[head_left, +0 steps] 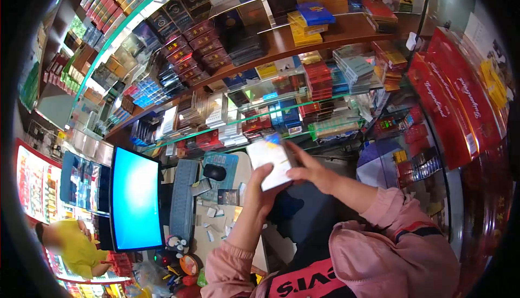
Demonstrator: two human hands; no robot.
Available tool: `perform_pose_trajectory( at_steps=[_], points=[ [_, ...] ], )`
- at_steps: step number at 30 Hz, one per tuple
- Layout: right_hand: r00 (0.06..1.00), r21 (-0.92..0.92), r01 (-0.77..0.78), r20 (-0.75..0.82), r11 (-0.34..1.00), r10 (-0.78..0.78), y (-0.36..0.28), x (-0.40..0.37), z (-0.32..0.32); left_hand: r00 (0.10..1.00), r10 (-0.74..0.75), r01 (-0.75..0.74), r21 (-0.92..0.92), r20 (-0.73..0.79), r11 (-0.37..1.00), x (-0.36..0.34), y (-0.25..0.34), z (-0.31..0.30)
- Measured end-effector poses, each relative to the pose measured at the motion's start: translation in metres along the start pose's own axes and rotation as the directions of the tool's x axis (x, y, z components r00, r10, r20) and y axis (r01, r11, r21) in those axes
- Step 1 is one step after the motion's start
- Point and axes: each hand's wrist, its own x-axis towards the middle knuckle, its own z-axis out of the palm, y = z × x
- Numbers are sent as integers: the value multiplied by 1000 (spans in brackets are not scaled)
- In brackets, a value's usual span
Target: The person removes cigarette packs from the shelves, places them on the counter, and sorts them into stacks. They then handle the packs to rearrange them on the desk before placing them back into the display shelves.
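A white box (271,160) with a blue and yellow patch at its top end is held between my two hands, above the dark trousers on my lap. My left hand (258,190) grips its lower left side, thumb lying on the white face. From the right, my right hand (314,172) is closed on the box, thumb near its lower right edge and fingers partly behind it. Small print on the box is too blurred to read. Left of the box, a black mouse (214,172) rests on a patterned mat (230,162).
Glass-edged shelves (281,43) full of stacked cigarette packs rise ahead. At left stand a lit monitor (135,200) and a keyboard (183,200) on a desk with paper scraps. Red bags (449,103) hang at right. Beyond the monitor is a person in yellow (76,246).
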Motion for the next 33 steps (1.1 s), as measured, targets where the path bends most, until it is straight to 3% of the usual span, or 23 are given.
perform_pose_trajectory(
  at_steps=[4, 9, 16, 18, 20, 28, 31, 33],
  points=[
    [994, 3, -73, -83, 997, 73, -12, 10, -11, 999, -32, 34, 91, -27, 995, 26, 11, 13],
    [995, 11, -35, -98, 999, 36, -26, 32, -14, 998, -31, 27, 73, 53, 997, 50, 29, 14],
    [994, 49, 50, -99, 998, -45, -42, 78, -8, 996, -2, -4, 58, 88, 998, 72, 66, 13],
    [997, 92, 73, -37, 993, -69, -52, 92, -5, 1000, 2, -3, 92, 15, 996, 83, 77, 6],
    [996, 76, 67, -71, 995, -62, -62, 100, -1, 997, 15, -21, 82, 70, 996, 92, 88, 3],
    [991, -57, -33, -135, 998, 25, -66, 143, 3, 999, -41, 39, 85, 28, 996, 121, 114, -17],
    [981, -207, 33, -182, 978, -71, -56, 158, 3, 988, 36, -6, 193, -151, 981, 123, 117, -20],
    [975, -303, 3, -211, 953, -70, -51, 170, 4, 983, 51, -16, 198, -175, 980, 129, 120, -26]
  ],
)
